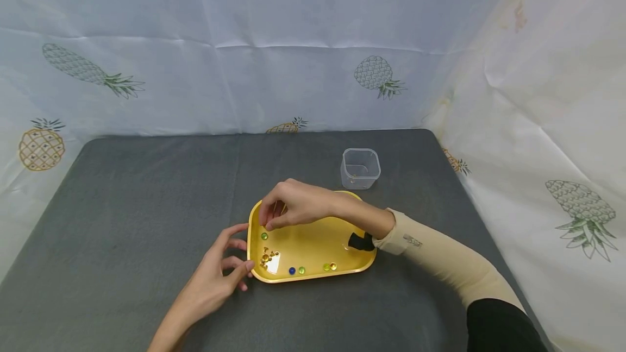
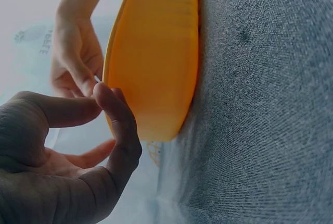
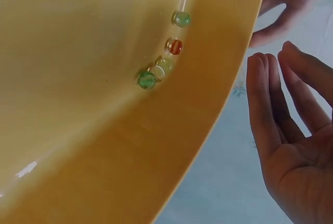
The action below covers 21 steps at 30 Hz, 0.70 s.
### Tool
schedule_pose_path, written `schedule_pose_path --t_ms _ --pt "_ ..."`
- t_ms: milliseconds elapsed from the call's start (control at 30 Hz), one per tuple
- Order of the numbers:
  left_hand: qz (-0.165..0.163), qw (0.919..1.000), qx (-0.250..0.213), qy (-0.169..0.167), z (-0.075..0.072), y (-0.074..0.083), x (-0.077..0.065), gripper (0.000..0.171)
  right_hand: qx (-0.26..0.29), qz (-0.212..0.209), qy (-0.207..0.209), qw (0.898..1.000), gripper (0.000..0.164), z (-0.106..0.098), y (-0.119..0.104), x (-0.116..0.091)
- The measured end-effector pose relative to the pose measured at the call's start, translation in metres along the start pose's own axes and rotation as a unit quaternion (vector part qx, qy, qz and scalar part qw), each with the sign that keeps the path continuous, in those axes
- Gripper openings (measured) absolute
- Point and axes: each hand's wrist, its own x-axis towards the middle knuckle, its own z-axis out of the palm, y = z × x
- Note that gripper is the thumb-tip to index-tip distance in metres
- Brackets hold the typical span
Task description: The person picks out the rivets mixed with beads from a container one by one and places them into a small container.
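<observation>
My left hand (image 1: 215, 273) grips the left end of a yellow tray (image 1: 313, 235), thumb and finger pinching its rim in the left wrist view. Over the tray's far left corner hovers my right hand (image 1: 298, 202). Its thumb and fingertips are close together, with a small gap and nothing seen between them in the right wrist view. Just below them lies a green marble (image 1: 264, 236). Small gold pieces (image 1: 266, 258) cluster at the tray's left end. A blue marble (image 1: 292, 270) and several green or amber ones rest along the near side.
Behind the tray's right half stands a clear plastic container (image 1: 360, 170). The grey tabletop (image 1: 146, 205) meets a white pineapple-print cloth (image 1: 235, 80) at the back and right. A black strap (image 1: 361, 242) on my right wrist hangs over the tray's right end.
</observation>
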Motion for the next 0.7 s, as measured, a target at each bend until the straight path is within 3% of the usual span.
schedule_pose_path --t_ms 700 --pt "0.006 1.0 0.005 -0.001 0.0 -0.001 0.0 0.068 -0.01 0.004 -0.065 0.998 0.01 0.026 0.01 0.017"
